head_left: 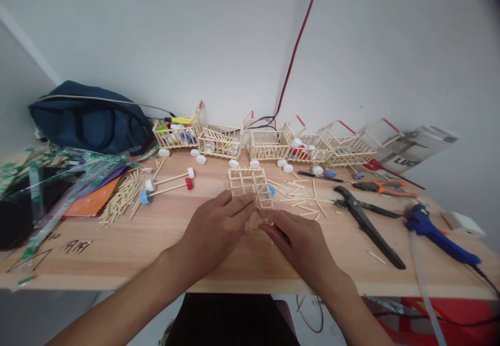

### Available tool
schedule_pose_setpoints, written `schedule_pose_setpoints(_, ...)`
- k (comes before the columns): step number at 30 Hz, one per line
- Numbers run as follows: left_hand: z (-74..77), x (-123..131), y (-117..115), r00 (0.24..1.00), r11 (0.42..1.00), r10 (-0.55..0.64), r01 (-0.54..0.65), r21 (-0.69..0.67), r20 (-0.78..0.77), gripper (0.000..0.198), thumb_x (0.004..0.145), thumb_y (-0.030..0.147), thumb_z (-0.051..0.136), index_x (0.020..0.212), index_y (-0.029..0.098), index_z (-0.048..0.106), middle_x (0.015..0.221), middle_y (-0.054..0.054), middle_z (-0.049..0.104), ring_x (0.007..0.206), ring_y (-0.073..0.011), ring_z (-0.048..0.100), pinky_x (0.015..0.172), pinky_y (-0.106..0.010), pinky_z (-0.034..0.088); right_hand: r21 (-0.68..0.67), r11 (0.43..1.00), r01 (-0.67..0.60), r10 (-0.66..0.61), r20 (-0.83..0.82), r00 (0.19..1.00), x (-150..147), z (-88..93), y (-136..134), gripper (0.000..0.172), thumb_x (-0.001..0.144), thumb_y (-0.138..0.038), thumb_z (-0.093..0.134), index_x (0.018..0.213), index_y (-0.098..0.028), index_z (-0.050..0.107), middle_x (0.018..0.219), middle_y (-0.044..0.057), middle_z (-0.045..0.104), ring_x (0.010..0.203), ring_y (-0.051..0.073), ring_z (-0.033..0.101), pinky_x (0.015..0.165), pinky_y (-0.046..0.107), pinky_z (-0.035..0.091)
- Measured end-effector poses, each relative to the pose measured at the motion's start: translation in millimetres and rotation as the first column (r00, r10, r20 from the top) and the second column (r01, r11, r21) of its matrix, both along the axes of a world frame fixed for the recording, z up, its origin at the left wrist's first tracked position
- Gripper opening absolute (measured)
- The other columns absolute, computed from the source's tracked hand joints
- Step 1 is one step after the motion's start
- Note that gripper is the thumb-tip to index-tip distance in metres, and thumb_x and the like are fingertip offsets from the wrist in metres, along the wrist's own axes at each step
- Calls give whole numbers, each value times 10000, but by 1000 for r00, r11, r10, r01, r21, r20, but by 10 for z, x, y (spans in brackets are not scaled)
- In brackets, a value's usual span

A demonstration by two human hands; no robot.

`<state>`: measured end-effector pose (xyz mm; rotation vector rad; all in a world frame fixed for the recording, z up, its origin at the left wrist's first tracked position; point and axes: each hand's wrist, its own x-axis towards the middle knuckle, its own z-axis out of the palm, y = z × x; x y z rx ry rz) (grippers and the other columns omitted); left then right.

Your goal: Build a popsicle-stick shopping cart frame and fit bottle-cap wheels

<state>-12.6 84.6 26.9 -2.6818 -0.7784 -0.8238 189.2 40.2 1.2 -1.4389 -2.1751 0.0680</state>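
Note:
In the middle of the table, a small openwork frame of wooden sticks [247, 175] is held between my two hands. My left hand [219, 234] is closed on its near left side, with fingers lying across the sticks. At its near right corner my right hand [302, 239] pinches with thumb and index finger; the fingertips partly cover the frame's lower edge. A blue bottle cap [271, 190] shows just behind the frame's right side. Loose cut sticks [300, 195] are scattered to the right of it.
Several stick carts with cap wheels [269, 146] line the wall. Cap-and-stick axles [170, 188] and a stick pile [123, 195] lie left, near a blue bag [91, 119]. Right are black-handled cutters [369, 226], orange pliers [385, 187] and a blue glue gun [441, 236] with its cord.

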Motion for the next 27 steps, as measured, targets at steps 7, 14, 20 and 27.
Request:
schedule_pose_setpoints(7, 2, 10, 18, 998, 999, -1, 4, 36, -64, 308, 825, 8, 508, 1087, 93, 645, 1195, -109, 661, 904, -188, 611, 767, -333, 565, -7, 1000, -8, 8, -21, 1000, -9, 14, -3, 218, 958, -312, 476, 1081, -242, 643, 882, 45, 726, 762, 149, 679, 645, 224, 470)
schedule_pose_setpoints(14, -26, 13, 22, 997, 997, -28, 33, 75, -74, 290, 846, 26, 499, 1096, 86, 634, 1157, -113, 672, 956, -200, 613, 795, -329, 564, -18, 1000, -12, 12, -33, 999, -4, 7, 11, 186, 947, -310, 499, 1030, -242, 651, 897, 33, 727, 764, 149, 679, 642, 225, 467)
schedule_pose_setpoints(20, -28, -6, -20, 996, 999, 33, -32, 13, -83, 357, 841, 31, 482, 1160, 130, 607, 1218, -91, 643, 882, -191, 606, 718, -319, 576, 14, 998, 59, -57, -150, 987, 77, 56, -4, 236, 952, -292, 474, 1124, -261, 632, 883, 14, 732, 687, 134, 672, 639, 223, 482)
schedule_pose_setpoints(27, -50, -23, -10, 996, 1000, 30, -29, 7, -80, 385, 821, 5, 457, 1154, 135, 598, 1220, -72, 650, 931, -190, 630, 700, -287, 576, -78, 957, 278, -288, -184, 940, 286, -52, 118, 238, 957, -318, 431, 1020, -225, 640, 783, 14, 728, 678, 163, 684, 609, 237, 468)
